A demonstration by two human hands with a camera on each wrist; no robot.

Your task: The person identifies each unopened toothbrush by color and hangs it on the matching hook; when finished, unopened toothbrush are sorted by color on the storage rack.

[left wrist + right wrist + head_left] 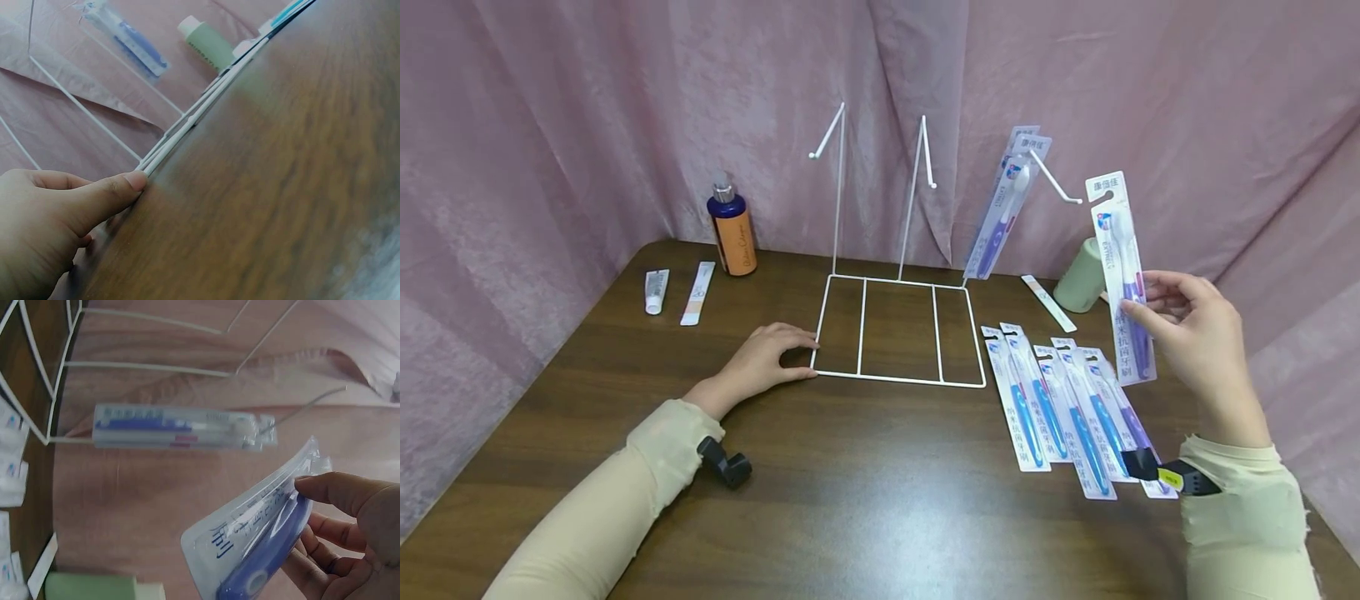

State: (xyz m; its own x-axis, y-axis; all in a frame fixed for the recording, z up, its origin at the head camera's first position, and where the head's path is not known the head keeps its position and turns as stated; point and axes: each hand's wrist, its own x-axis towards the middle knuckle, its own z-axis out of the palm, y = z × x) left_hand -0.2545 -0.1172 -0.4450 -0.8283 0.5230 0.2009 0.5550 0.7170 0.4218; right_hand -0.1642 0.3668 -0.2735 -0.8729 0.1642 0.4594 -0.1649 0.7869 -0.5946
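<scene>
A white wire rack (898,379) stands mid-table, with three hooks on tall uprights. My left hand (767,357) rests flat on the table at the base's front left corner, its thumb (119,187) touching the wire (187,125). My right hand (1187,333) holds a packaged purple toothbrush (1123,275) upright, right of the rack, pinched near its lower half (256,544). Two or more packs (1003,208) hang from the right hook (181,428). Several blue and purple toothbrush packs (1060,408) lie in a row on the table under my right hand.
A blue and orange bottle (732,227), a small tube (657,291) and a flat sachet (697,292) lie at the back left. A pale green cup (1080,275) and another strip (1048,302) sit at the back right. A pink curtain surrounds the table.
</scene>
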